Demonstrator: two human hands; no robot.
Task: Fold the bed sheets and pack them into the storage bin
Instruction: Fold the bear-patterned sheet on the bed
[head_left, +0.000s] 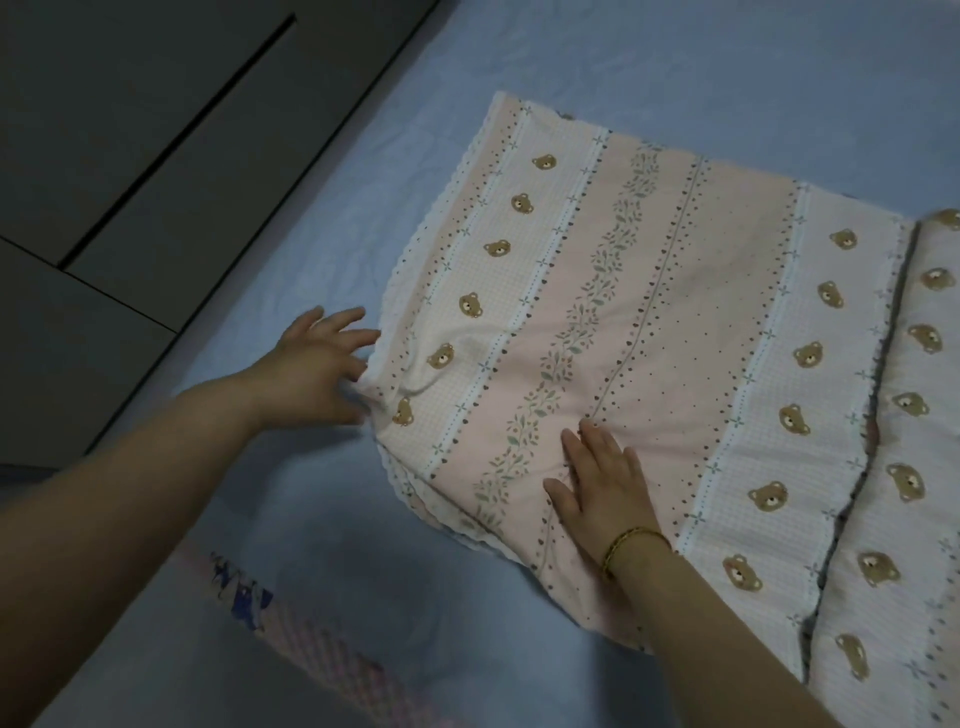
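A pink and white bed sheet (649, 332) printed with bear faces and leafy stripes lies folded flat on the pale blue bed (291, 234). My left hand (317, 364) is at the sheet's left scalloped edge, fingers spread and touching the fabric there. My right hand (602, 488), with a gold bracelet at the wrist, presses flat on the sheet near its front edge. A second folded layer of the same print (930, 467) overlaps at the far right. No storage bin is in view.
Dark grey cabinet doors (130, 156) stand along the bed's left side. Another cloth with a pink check and blue print (291, 629) lies on the bed at the lower left.
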